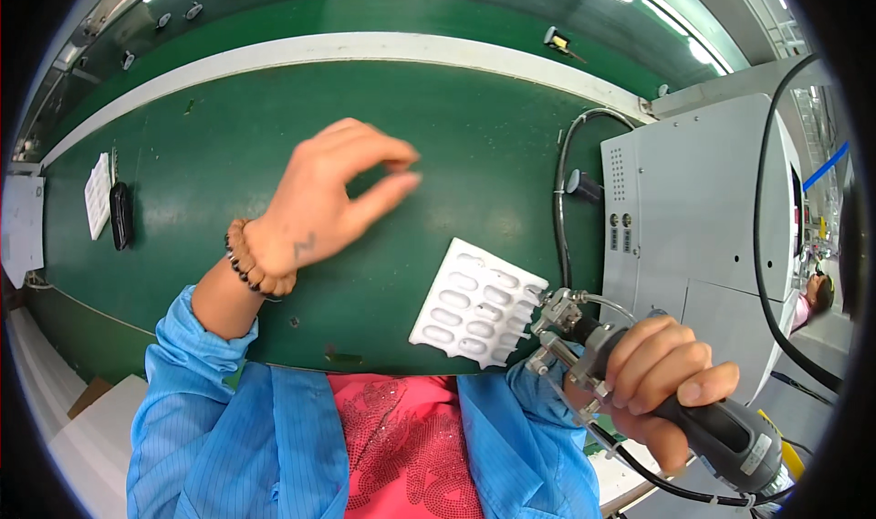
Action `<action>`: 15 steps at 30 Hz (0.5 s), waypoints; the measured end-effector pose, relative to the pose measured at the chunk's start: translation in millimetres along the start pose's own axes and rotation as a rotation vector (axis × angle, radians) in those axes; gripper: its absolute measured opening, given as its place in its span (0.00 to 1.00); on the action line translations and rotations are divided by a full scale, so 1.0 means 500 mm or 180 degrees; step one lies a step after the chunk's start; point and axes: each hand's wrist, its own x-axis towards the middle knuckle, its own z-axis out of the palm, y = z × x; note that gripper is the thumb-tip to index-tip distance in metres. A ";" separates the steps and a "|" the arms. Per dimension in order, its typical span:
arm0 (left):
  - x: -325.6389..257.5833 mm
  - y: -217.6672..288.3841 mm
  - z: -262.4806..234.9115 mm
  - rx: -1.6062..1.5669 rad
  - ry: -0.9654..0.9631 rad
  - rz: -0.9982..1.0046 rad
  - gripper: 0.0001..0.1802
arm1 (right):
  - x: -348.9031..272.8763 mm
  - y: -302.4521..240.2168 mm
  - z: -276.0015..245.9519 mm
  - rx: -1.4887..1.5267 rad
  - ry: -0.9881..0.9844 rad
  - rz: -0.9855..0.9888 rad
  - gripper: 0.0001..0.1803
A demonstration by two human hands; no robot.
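My right hand [662,368] is wrapped round the black body of an electric screwdriver [721,428] at the lower right. Its metal head [561,314], with thin clear tubes attached, reaches to the right edge of a white moulded tray [456,286]. Oval pockets cover the tray; small parts seem to lie in some, too small to name. Over the green table, up and left of the tray, my left hand [333,186] hangs in the air. Its thumb and forefinger are apart, and nothing shows between them. Whether the screwdriver's tip touches the tray cannot be made out.
A grey metal machine [693,218] stands on the right, with a black hose [561,190] curving beside it. Far left lie a second white tray [99,199] and a black case [121,216]. A white ledge [365,46] borders the green table [456,154] at the back.
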 end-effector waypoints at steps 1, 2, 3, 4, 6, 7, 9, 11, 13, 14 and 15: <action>0.002 -0.022 0.002 0.0076 -0.0108 -0.0350 0.13 | 0.003 -0.004 0.000 -0.0022 -0.0021 0.0018 0.28; 0.013 -0.043 0.015 0.0326 0.0046 -0.0038 0.16 | 0.005 -0.009 0.003 -0.0080 0.0009 0.0052 0.27; 0.022 -0.059 0.021 0.0622 0.0222 0.0227 0.19 | 0.007 -0.005 0.001 -0.0012 -0.0019 0.0030 0.27; 0.027 -0.071 0.030 0.0921 0.0399 0.0489 0.23 | 0.006 0.002 -0.003 0.0059 -0.0049 0.0007 0.26; 0.031 -0.091 0.061 0.1326 0.0477 0.0128 0.29 | 0.006 0.007 -0.003 0.0108 -0.0063 -0.0032 0.26; 0.030 -0.102 0.076 0.1543 0.0518 -0.0070 0.33 | 0.006 0.008 -0.004 0.0149 -0.0063 0.0006 0.27; 0.031 -0.123 0.095 0.1734 0.0191 -0.0181 0.36 | 0.008 -0.007 -0.003 0.0128 -0.0044 0.0110 0.28; 0.028 -0.132 0.103 0.1972 0.0074 -0.0100 0.35 | 0.008 -0.008 0.001 0.0094 0.0043 0.0089 0.27; 0.020 -0.135 0.100 0.2057 0.0063 -0.0152 0.34 | 0.005 0.003 0.003 0.0164 0.0075 0.0055 0.27; 0.020 -0.136 0.104 0.2059 0.0057 -0.0154 0.34 | 0.005 0.005 0.006 0.0162 0.0101 0.0046 0.26; 0.021 -0.136 0.105 0.2041 0.0071 -0.0134 0.34 | 0.006 0.008 0.010 0.0159 0.0127 0.0038 0.26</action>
